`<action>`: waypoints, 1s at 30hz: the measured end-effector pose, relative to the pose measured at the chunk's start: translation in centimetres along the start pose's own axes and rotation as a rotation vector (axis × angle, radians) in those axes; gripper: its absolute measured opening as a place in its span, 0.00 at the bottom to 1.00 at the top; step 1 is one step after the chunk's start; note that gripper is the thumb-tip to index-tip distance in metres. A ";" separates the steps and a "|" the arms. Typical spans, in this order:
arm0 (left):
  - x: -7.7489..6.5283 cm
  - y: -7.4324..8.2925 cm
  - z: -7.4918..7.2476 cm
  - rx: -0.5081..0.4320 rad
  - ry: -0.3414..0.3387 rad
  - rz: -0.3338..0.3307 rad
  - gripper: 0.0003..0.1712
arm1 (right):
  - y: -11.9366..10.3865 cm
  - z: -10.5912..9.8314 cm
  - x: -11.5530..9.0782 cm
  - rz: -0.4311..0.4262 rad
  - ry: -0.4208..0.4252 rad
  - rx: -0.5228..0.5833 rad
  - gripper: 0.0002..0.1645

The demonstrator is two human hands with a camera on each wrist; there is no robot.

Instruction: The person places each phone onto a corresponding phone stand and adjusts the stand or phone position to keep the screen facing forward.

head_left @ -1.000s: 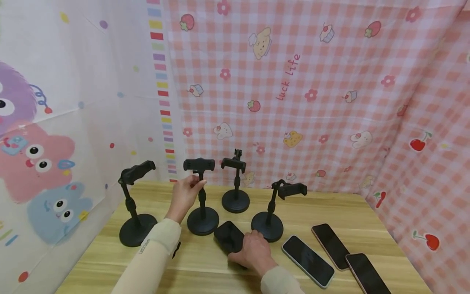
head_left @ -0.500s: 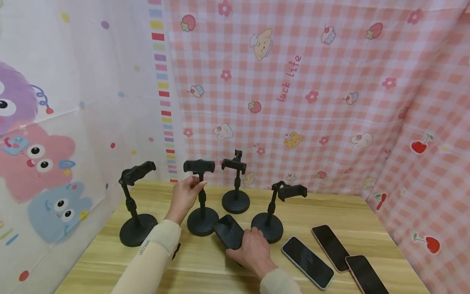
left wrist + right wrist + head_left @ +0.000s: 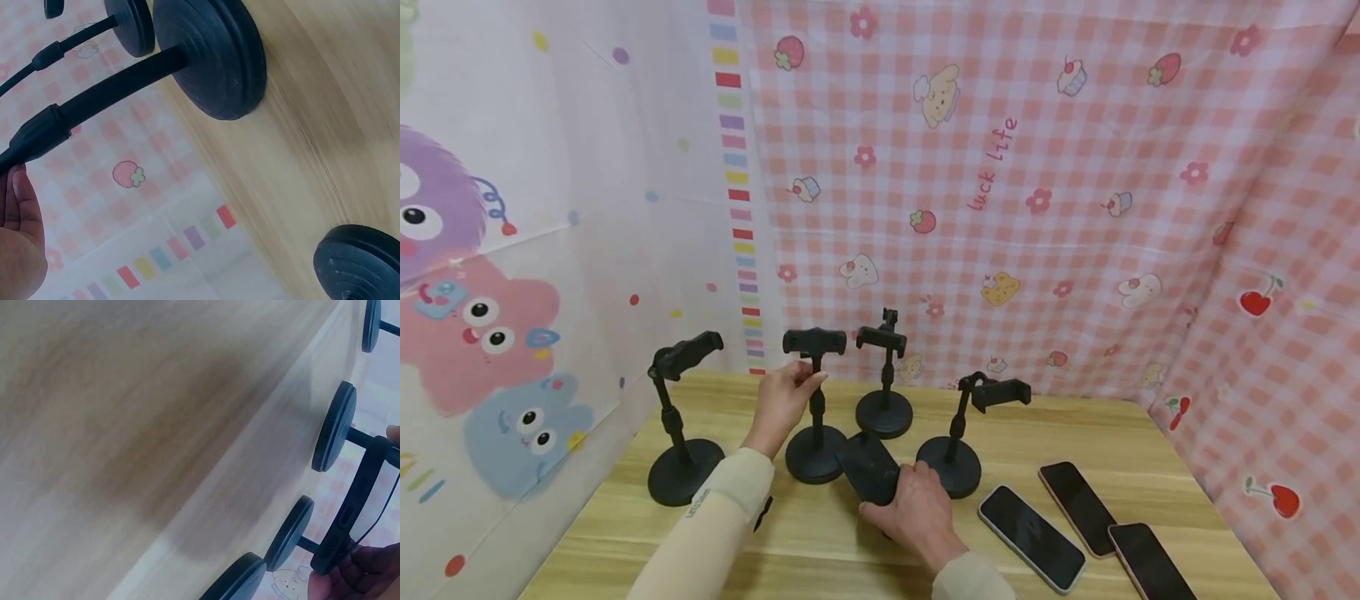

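Four black phone stands with round bases are on the wooden table. My left hand (image 3: 784,398) pinches the upper pole of one phone stand (image 3: 815,342), just below its clamp; in the left wrist view the fingers (image 3: 22,200) meet the pole above its thick collar. My right hand (image 3: 917,508) grips the lower end of a black phone (image 3: 871,471), thumb on the near side. Its far end tilts up and overlaps that stand's base in the head view. From the right wrist, the phone (image 3: 351,509) shows edge-on, raised off the table.
One stand (image 3: 683,471) is at the left, another (image 3: 883,412) behind, a third (image 3: 951,465) right of the phone. Further right lie a white-edged phone (image 3: 1032,537) and two dark phones (image 3: 1077,507), (image 3: 1152,562) overlapping at a corner. Printed cloth (image 3: 970,250) hangs behind the table.
My right hand has raised the black phone's far end from the tabletop, and the phone tips more upright. The left hand keeps its pinch on the stand's pole.
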State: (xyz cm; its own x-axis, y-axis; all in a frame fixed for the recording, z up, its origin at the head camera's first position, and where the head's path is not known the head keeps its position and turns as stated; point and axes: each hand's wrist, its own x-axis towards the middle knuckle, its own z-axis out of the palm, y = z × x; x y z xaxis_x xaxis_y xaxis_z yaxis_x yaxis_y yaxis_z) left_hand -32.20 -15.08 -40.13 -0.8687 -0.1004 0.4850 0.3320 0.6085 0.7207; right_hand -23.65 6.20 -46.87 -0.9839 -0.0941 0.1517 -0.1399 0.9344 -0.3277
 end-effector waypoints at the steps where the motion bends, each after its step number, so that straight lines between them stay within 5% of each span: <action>1: 0.0 0.1 0.0 -0.002 -0.004 -0.004 0.13 | 0.0 -0.1 0.0 0.002 0.005 0.005 0.48; 13: -0.1 0.6 0.3 -0.053 0.001 0.018 0.10 | 0.8 -0.6 0.1 -0.005 0.051 0.013 0.49; 24: -0.5 0.8 0.4 -0.086 -0.047 -0.060 0.14 | 0.3 -1.4 0.3 0.019 0.041 0.045 0.55; 30: -1.1 0.4 -0.1 -0.065 -0.088 -0.056 0.24 | -0.2 -1.8 0.2 0.030 0.044 0.049 0.56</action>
State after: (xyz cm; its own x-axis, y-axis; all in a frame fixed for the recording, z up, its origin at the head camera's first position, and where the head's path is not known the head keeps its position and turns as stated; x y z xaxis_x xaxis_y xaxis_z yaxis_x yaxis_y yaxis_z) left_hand -31.08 -14.83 -40.26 -0.9146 -0.0612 0.3997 0.3029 0.5513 0.7774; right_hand -23.62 6.58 -45.06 -0.9821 -0.0500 0.1816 -0.1166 0.9185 -0.3778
